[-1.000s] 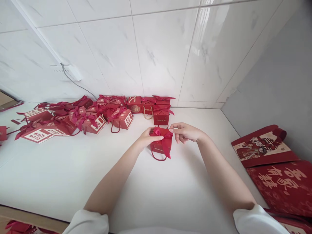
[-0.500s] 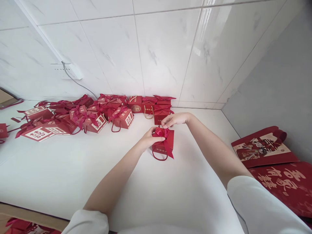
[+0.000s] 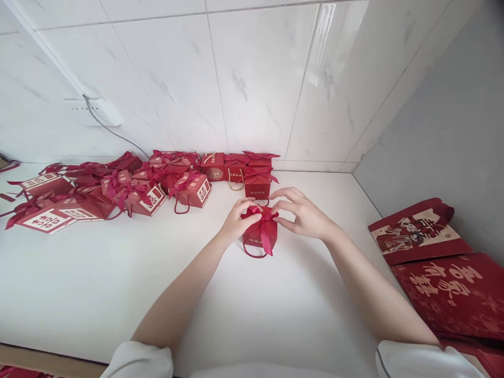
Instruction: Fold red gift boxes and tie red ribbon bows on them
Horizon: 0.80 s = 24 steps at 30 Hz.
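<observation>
Box (image 3: 260, 233), one, red, mid-counter, ribbon bow (image 3: 263, 216) on top. Left hand (image 3: 236, 221) fingertips pinched on bow; right hand (image 3: 305, 216) fingers spread, just right. Two red bags (image 3: 433, 257) at right.

counter (image 3: 118, 283) front bare | boxes (image 3: 129, 184) block rear-left | bags (image 3: 441, 262) block right

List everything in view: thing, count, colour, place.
gift box: one, red with a ribbon bow, mid-counter between both hands
finished gift boxes: a cluster, too many to count, red, along the back wall, left to centre
large paper bags: at least two, red with printed pictures and characters, lying flat at right
socket with cable: one, white, left wall
counter: white
wall tiles: white marble
left hand: pinching the bow
right hand: fingers spread beside the bow
</observation>
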Available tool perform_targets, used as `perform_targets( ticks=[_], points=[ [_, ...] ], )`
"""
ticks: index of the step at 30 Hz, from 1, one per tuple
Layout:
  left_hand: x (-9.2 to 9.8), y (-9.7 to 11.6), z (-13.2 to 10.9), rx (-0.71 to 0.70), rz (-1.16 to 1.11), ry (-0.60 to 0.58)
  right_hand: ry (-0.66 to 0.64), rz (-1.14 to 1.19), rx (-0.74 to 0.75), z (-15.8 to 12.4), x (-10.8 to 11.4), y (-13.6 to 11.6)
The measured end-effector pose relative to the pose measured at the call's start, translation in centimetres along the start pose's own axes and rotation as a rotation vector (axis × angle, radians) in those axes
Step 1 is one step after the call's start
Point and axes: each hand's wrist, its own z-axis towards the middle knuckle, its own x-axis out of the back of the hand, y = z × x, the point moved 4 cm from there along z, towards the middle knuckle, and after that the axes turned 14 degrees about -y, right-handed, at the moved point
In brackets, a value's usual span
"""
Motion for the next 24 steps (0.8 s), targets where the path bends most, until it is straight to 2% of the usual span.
perform_targets(
  ticks=[4, 9, 14, 18, 24],
  points=[
    [-0.6, -0.9, 0.4, 0.013, 0.012, 0.022, 0.008, -0.207, 0.007, 0.2, -1.5, 0.1],
    [-0.6, -1.2, 0.4, 0.042, -0.012, -0.001, 0.025, -0.318, 0.009, 0.8, -2.6, 0.5],
    [-0.5, -1.0, 0.4, 0.073, -0.03, -0.04, 0.014, -0.287, -0.024, 1.0, -2.1, 0.8],
    [-0.6, -0.8, 0.5, 0.055, -0.025, -0.04, -0.036, -0.251, 0.005, 1.0, -1.9, 0.3],
    [-0.6, -0.8, 0.4, 0.053, -0.014, -0.038, -0.031, -0.406, 0.024, 1.5, -2.2, 0.5]
  ],
)
